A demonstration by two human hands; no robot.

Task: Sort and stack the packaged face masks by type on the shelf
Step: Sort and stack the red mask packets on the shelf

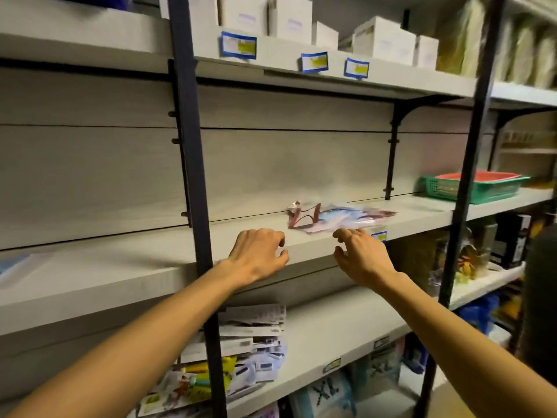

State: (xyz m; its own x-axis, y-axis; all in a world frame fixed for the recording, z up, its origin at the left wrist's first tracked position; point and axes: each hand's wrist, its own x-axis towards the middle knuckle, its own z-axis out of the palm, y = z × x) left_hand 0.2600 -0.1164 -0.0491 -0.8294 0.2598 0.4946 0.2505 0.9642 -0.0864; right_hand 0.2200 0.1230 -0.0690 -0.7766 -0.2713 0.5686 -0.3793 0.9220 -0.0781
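Observation:
A small loose pile of packaged face masks [337, 218] lies on the middle shelf [150, 267], in clear wrappers with dark red straps and light blue prints. My left hand [259, 254] hovers at the shelf's front edge, left of the pile, fingers curled and holding nothing. My right hand [361, 254] reaches toward the pile's near edge, fingers spread, fingertips just short of the wrappers. Another blue packaged mask [13, 268] shows at the far left of the same shelf. A heap of mixed packets [241, 354] sits on the shelf below.
A dark metal upright [193, 176] stands in front of the shelf, just left of my left hand. A green basket [473, 187] with a red tray stands at the right. White boxes [382, 37] line the top shelf. A second upright [470, 176] rises at the right.

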